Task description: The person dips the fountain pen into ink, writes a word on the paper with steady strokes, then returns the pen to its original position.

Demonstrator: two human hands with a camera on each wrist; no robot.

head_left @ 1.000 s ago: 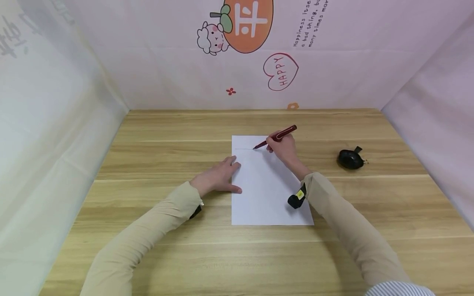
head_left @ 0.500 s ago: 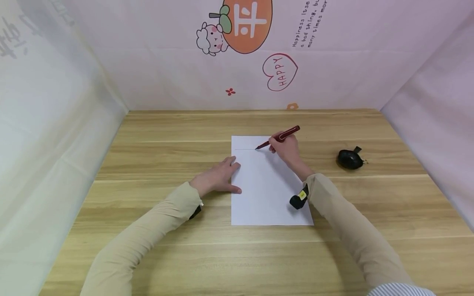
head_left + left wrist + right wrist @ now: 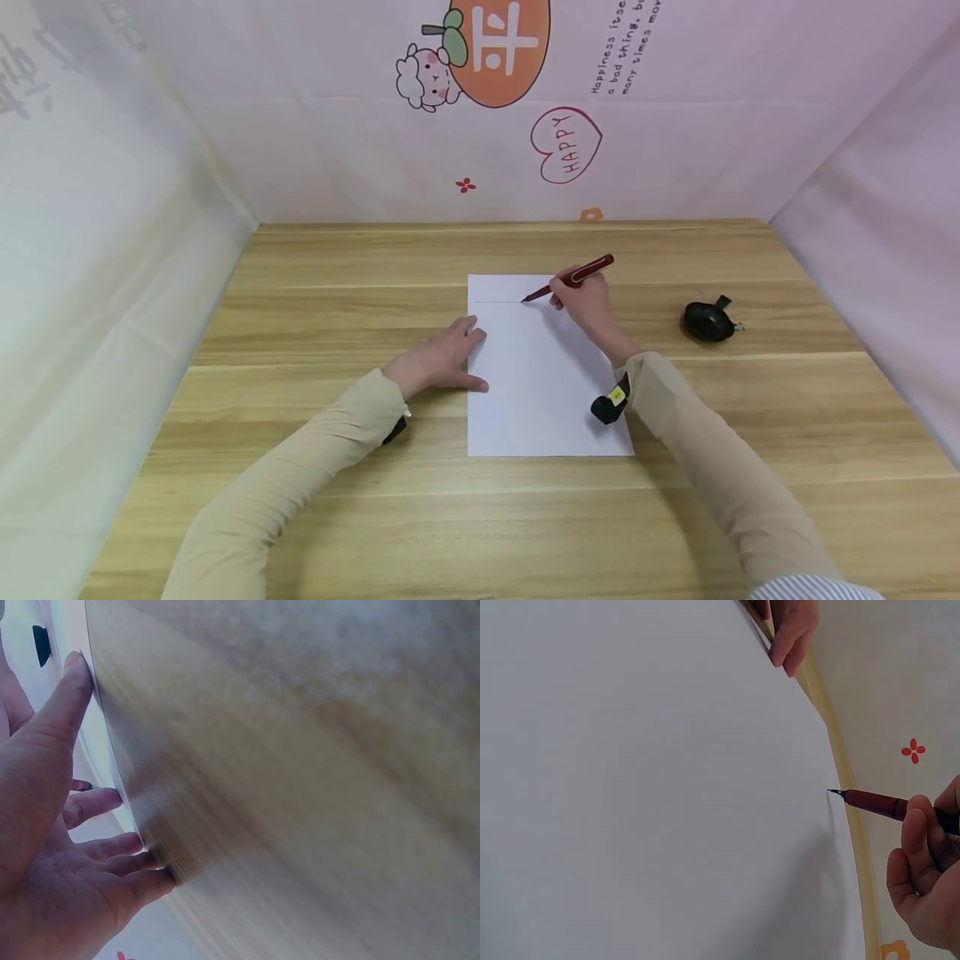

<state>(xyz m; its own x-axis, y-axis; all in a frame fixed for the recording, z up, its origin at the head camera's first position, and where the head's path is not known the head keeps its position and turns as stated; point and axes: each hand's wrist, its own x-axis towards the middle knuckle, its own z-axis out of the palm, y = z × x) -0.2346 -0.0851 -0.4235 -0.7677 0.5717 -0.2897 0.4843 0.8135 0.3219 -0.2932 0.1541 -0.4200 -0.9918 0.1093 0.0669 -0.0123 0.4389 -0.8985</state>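
Note:
A white sheet of paper [image 3: 540, 375] lies on the wooden table in the head view. Near its top edge a thin dark line [image 3: 495, 302] runs level from the left side to a pen tip. My right hand [image 3: 585, 302] pinches the dark red fountain pen [image 3: 596, 266], whose nib touches the paper; the right wrist view shows the pen [image 3: 877, 804] and its dark nib up close. My left hand [image 3: 442, 358] rests with spread fingers on the paper's left edge. In the left wrist view the fingertips and thumb of that hand [image 3: 52, 817] touch the edge and table.
A black rounded object [image 3: 708, 322] with a small tab sits on the table [image 3: 360, 275] right of the paper. White printed cloth [image 3: 337, 150] stands behind the table and at both sides. Black cameras are strapped at both wrists.
My right hand has slid a little to the right with the pen, and the drawn line has grown longer behind the nib. The left hand stays in place.

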